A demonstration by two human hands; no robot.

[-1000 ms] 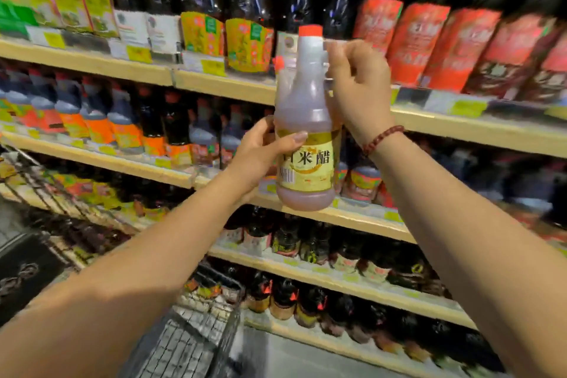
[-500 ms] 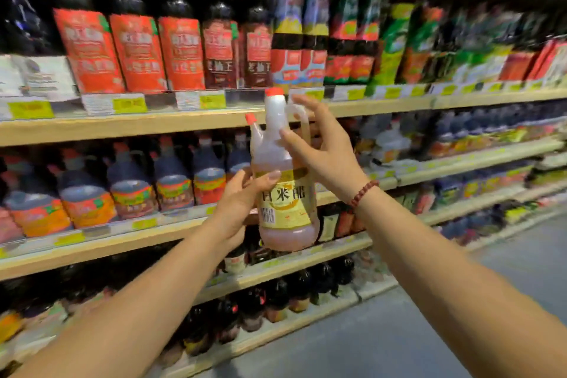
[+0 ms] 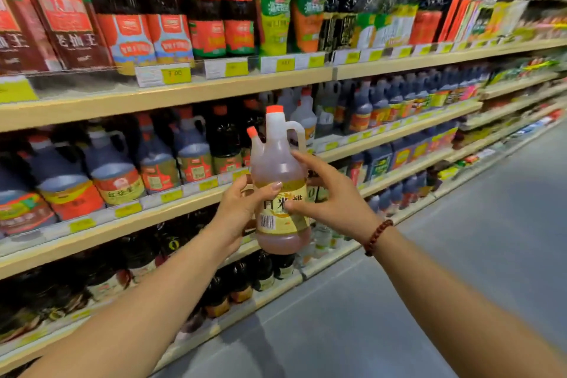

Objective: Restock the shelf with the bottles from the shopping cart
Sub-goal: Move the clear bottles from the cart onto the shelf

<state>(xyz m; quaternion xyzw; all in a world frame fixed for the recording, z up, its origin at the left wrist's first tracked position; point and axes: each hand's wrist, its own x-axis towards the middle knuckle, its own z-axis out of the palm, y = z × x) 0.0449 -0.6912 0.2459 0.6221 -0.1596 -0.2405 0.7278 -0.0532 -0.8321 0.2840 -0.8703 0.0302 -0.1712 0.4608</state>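
I hold a clear plastic bottle (image 3: 276,163) of pale reddish liquid upright in front of the shelves. It has a yellow label, two orange caps and a side handle. My left hand (image 3: 242,209) grips its label from the left, thumb across the front. My right hand (image 3: 331,196) is spread, with the index fingertip on the bottle's shoulder and the thumb on the label. Similar clear bottles (image 3: 302,115) stand on the middle shelf (image 3: 399,127) just behind. The shopping cart is out of view.
Dark sauce bottles (image 3: 190,150) fill the middle shelf to the left. Tall bottles with red labels (image 3: 64,18) line the shelf above, and small dark bottles (image 3: 239,285) sit on the bottom shelves. The grey aisle floor (image 3: 460,270) runs along the right.
The view has swung right along the aisle and the cart has left the frame. My right hand has come off the bottle's handle and dropped to its body. The left hand keeps its grip.
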